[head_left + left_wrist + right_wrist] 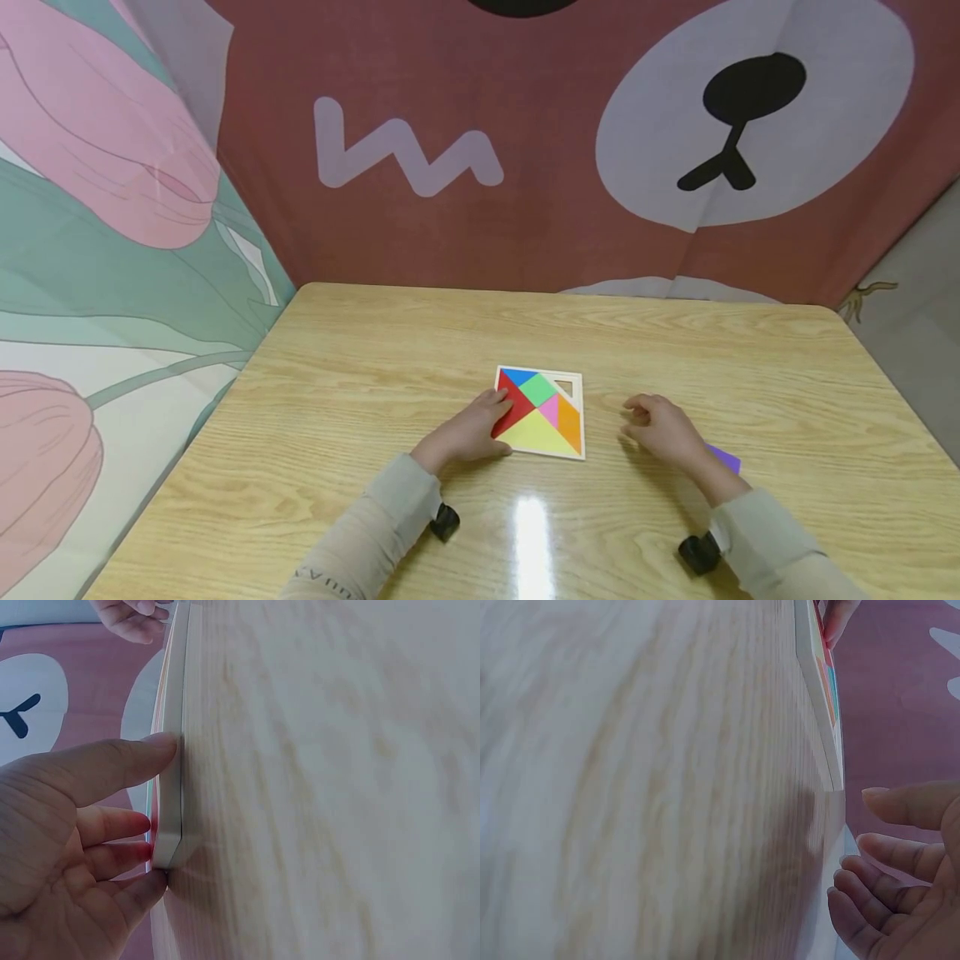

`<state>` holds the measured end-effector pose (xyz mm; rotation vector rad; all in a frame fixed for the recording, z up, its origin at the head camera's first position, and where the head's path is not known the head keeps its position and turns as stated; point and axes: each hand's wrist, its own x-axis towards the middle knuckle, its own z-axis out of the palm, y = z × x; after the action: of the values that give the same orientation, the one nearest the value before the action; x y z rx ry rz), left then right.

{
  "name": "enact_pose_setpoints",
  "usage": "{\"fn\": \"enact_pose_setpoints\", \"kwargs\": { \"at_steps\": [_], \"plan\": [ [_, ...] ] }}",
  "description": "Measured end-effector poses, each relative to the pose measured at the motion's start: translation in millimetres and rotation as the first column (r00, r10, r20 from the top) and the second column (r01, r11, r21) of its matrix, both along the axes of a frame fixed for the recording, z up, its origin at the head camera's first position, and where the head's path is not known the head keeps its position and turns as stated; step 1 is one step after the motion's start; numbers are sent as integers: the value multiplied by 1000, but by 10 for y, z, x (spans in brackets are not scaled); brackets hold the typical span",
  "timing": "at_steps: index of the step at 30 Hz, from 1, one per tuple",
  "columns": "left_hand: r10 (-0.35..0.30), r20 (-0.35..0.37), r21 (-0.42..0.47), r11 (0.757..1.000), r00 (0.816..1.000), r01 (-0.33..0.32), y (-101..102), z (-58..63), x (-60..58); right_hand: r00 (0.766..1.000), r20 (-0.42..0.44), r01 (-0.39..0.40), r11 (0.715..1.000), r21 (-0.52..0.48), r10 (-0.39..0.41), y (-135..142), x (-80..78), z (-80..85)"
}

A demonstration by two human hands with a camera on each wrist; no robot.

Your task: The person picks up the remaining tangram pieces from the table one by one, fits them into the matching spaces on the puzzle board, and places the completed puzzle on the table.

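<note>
A square tangram board (540, 454) with a pale rim lies on the table, set with red, blue, green, pink, orange and yellow pieces. Its upper right corner shows a bare pale area with a small triangular opening. My left hand (474, 429) holds the board by its left side: the thumb (154, 757) is against the near edge, and fingertips rest on the red piece (517, 408). To the right of the board, my right hand (663, 429) hovers just above the table, fingers loosely bent around nothing. A purple piece (726, 458) lies partly hidden beneath the right forearm.
The wood-grain table (390, 350) reaches back to a brown cloth (420, 233) with a cartoon animal face. Flower-patterned cloth (112, 283) hangs at the left. Black wrist cameras (699, 554) sit under both cuffs.
</note>
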<state>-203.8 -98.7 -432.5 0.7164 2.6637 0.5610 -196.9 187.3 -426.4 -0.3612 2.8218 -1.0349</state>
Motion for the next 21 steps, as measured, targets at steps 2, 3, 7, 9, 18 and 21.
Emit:
{"fn": "enact_pose_setpoints", "kwargs": {
  "at_steps": [2,3,7,9,18,21],
  "plan": [
    [1,0,0,1000,1000,-1,1,1,1,1000,5,1,1000,8,-1,24,-1,-15],
    [3,1,0,1000,1000,-3,1,2,1,1000,6,1,1000,11,-1,36,-1,-24],
    [5,7,3,1000,1000,-5,6,8,6,1000,-5,2,1000,7,-2,71,4,-42],
    [5,11,6,1000,1000,-5,9,6,8,1000,-10,4,1000,6,-3,83,14,-40],
    [6,14,8,1000,1000,-6,11,-30,-4,1000,-16,12,1000,23,-12,155,49,-31],
    [7,13,4,1000,1000,-7,7,-33,-7,1000,-17,15,1000,24,-15,177,58,-31]
  ]
}}
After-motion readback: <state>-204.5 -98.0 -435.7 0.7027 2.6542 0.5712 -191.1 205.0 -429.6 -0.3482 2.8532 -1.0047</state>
